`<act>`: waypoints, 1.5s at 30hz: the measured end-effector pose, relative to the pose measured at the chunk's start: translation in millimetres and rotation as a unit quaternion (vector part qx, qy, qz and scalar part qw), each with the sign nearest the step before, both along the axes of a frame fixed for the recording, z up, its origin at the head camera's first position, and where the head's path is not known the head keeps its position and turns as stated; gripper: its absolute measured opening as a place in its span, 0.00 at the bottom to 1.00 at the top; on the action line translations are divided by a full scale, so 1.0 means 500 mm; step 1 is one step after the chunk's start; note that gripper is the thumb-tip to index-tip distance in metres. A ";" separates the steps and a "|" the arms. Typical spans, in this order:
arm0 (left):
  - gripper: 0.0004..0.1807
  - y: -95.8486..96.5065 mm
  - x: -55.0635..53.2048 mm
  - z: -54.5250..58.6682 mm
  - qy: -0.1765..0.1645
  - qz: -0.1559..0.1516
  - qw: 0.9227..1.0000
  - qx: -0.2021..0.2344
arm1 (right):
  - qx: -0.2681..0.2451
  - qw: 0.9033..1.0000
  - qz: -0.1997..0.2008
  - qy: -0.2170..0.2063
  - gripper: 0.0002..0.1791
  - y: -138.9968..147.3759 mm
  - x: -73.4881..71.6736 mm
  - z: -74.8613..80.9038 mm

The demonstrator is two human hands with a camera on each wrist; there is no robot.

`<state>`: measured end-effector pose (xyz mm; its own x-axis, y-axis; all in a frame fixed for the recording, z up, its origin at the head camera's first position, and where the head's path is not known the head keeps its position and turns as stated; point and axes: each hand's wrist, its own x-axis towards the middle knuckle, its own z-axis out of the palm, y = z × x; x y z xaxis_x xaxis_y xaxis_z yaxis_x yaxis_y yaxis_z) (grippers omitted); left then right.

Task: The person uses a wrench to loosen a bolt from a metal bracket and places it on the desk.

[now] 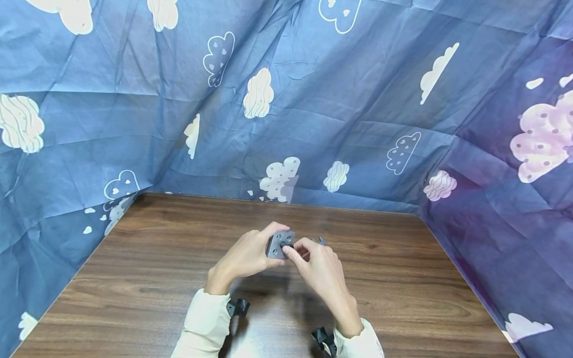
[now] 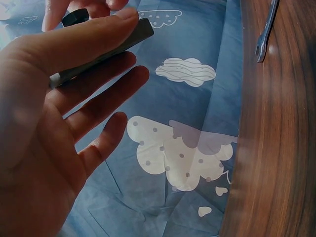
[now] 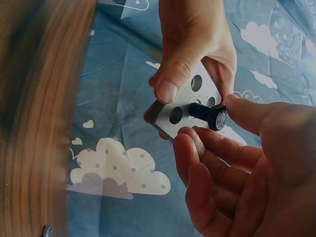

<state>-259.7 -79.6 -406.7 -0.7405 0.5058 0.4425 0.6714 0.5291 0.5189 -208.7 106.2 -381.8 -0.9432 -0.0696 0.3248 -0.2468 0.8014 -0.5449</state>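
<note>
My left hand [image 1: 248, 253] grips a grey metal plate [image 3: 183, 98] by its edges, with the thumb on one side and fingers on the other. Several round holes pierce the plate, which is held tilted above the table. A black hex-head bolt [image 3: 210, 116] stands partway in the middle hole, its head and some shank sticking out. My right hand [image 1: 322, 268] pinches the bolt at its head, thumb on one side and fingertips opposite. Only the plate's thin edge shows in the left wrist view, under the left thumb.
An open-ended wrench [image 2: 266, 32] lies on the brown wood-grain table [image 1: 170, 238], partly behind the right hand in the head view. Blue cloth [image 1: 313, 99] with white clouds hangs around the table's back and sides. Black straps with small mounts circle both wrists.
</note>
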 end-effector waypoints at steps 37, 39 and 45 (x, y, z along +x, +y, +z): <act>0.39 0.003 -0.002 -0.002 0.002 0.003 1.000 -0.005 | -0.003 0.998 0.030 0.064 0.08 -0.002 0.001 -0.001; 0.39 0.003 -0.001 -0.001 0.001 0.005 1.000 -0.006 | -0.002 0.997 0.033 0.066 0.09 -0.002 0.001 0.000; 0.39 0.002 0.002 0.000 -0.005 0.009 1.000 -0.005 | -0.004 0.997 0.034 0.064 0.10 -0.001 0.002 0.000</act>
